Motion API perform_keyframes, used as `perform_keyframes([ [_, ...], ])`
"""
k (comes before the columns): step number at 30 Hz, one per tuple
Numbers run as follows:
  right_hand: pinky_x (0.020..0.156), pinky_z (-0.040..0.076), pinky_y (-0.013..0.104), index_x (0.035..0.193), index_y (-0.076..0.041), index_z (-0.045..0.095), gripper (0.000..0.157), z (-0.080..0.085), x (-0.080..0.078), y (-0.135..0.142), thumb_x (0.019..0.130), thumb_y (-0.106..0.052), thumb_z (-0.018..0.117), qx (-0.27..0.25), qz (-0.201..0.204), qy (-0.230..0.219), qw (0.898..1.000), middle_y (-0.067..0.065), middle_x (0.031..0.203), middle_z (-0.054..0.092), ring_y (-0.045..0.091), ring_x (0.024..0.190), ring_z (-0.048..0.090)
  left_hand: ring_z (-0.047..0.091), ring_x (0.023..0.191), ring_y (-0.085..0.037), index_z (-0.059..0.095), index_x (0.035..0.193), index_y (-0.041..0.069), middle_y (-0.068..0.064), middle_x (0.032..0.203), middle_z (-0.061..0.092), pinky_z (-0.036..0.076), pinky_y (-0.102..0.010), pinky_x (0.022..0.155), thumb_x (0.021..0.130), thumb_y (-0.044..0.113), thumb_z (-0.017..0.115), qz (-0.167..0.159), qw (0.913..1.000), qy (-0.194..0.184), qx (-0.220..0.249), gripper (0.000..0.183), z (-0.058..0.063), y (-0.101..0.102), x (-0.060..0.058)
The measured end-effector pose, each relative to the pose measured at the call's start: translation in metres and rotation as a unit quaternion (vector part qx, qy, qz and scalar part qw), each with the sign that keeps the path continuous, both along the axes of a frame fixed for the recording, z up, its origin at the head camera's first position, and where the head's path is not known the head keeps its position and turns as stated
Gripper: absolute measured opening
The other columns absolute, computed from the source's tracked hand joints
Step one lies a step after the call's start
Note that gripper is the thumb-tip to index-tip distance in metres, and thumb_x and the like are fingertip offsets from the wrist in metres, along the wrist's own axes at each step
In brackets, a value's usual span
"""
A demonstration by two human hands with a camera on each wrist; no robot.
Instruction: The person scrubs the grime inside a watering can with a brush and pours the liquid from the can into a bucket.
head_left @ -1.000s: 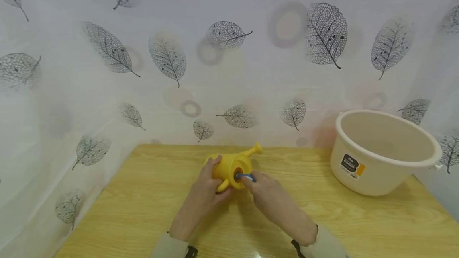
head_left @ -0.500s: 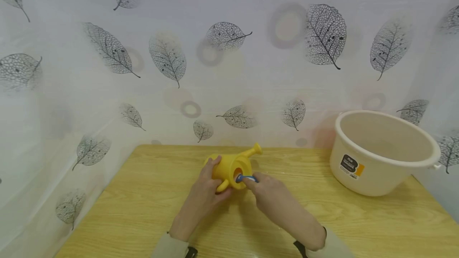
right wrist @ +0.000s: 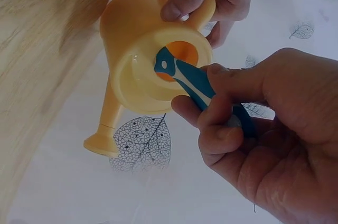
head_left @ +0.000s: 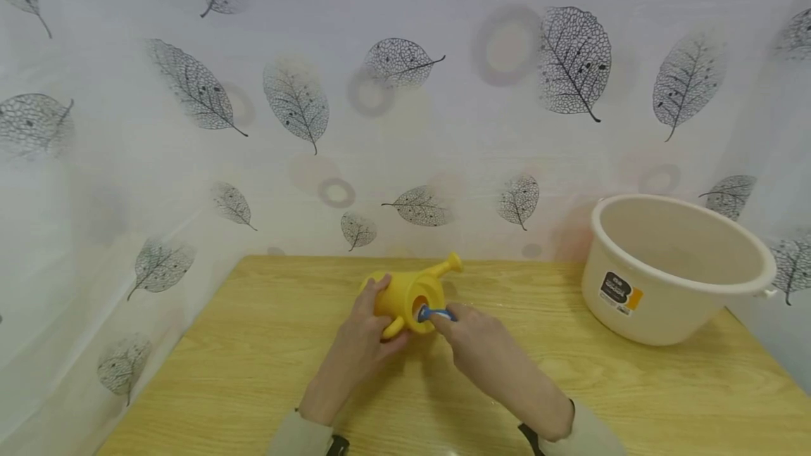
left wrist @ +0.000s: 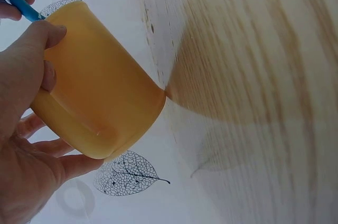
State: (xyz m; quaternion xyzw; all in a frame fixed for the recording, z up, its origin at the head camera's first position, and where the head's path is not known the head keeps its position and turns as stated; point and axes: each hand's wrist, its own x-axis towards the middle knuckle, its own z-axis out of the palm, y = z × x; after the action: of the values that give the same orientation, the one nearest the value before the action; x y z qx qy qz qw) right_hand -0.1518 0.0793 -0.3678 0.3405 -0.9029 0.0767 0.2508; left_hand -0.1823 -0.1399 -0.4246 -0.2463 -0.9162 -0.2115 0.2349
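At the yellow plastic watering can (head_left: 400, 290), both hands are gripping

The can is tilted above the light wood-grain worktop (head_left: 266, 343), one edge of its base meeting its own shadow there. On its near left side, the left hand (head_left: 361, 333) clasps it, thumb by the curved yellow handle (head_left: 393, 331) and fingers around the body. Just right of the can, the right hand (head_left: 478, 343) pinches a slim blue-and-white tool (right wrist: 193, 81) between thumb and curled fingers. The tool's blue end is at the can's round opening (right wrist: 185, 50); how far it goes inside is unclear. Away from the left hand, beyond the opening, juts the can's yellow spout (head_left: 446, 266) with its flared tip. Well to the can's right stands a large off-white round tub (head_left: 687, 315) bearing a black-and-orange label (head_left: 621, 294). Behind the can hangs a whitish, leaf-printed sheet (head_left: 380, 146).
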Motion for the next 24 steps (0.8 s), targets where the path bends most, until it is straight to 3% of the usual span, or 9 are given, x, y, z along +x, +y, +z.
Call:
perform_keyframes([
  [8,0.051,0.051,0.022,0.102,-0.011,0.069,0.04,-0.008,-0.006,-0.001,0.07,0.009,0.081,0.005,0.007,0.023,1.0,0.003,0.082,0.062,0.014,0.064,0.057,0.048,0.138,-0.052,0.068,0.064,0.006,-0.025,0.149,0.05,0.051,-0.05,0.11,0.081,0.023,0.086,0.002,0.9999,0.015,-0.002,0.03,0.0,0.0,-0.001],
  [24,0.052,0.05,0.023,0.102,-0.012,0.067,0.041,-0.019,-0.015,-0.002,0.071,0.011,0.082,-0.007,0.014,0.005,1.0,0.003,0.083,0.063,0.014,0.066,0.058,0.048,0.14,-0.049,0.07,0.066,0.007,-0.022,0.151,0.049,0.05,-0.049,0.112,0.082,0.023,0.085,0.003,1.0,0.002,-0.004,0.027,0.0,0.001,-0.001],
])
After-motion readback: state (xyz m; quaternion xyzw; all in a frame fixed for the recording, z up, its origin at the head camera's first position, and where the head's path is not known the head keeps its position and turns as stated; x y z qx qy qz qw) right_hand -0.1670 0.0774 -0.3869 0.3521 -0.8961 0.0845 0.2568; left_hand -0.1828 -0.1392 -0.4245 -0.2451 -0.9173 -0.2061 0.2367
